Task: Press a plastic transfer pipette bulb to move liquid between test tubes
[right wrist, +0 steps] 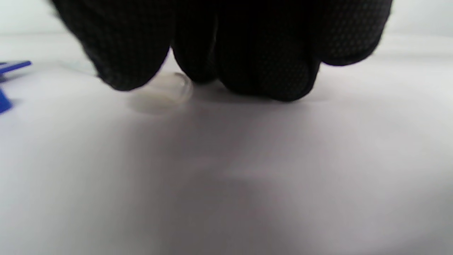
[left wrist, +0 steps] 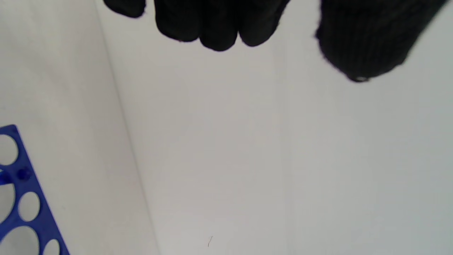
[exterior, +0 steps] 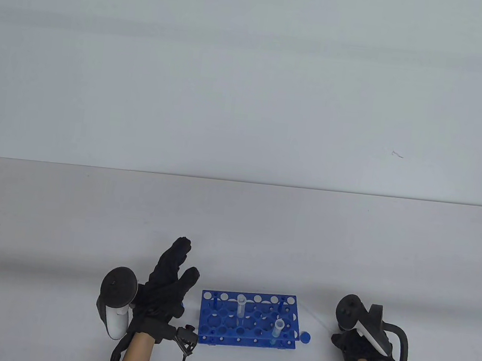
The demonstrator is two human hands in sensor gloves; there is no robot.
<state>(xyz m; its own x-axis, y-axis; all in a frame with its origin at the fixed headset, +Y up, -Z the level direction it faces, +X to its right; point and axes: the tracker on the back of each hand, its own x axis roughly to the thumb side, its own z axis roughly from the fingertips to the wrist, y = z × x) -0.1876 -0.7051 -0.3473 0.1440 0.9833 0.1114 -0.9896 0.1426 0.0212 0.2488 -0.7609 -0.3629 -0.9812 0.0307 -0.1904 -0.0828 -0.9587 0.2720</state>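
Near the bottom centre of the table view, a blue test tube rack (exterior: pixel 248 319) stands on the white worktop (exterior: pixel 235 231). Two clear test tubes stand in it: one tube (exterior: pixel 241 306) near its middle, another tube (exterior: pixel 278 328) toward its lower right. A small blue cap (exterior: pixel 305 336) lies on the worktop just right of the rack. Left of the rack, the left hand (exterior: pixel 168 276) holds nothing, its fingers straight and spread. At lower right, the right hand (exterior: pixel 351 342) lies low on the worktop, fingers curled down; in the right wrist view its fingertips (right wrist: pixel 124 67) touch a clear, blurred pipette bulb (right wrist: pixel 170 88), though a firm grip cannot be told.
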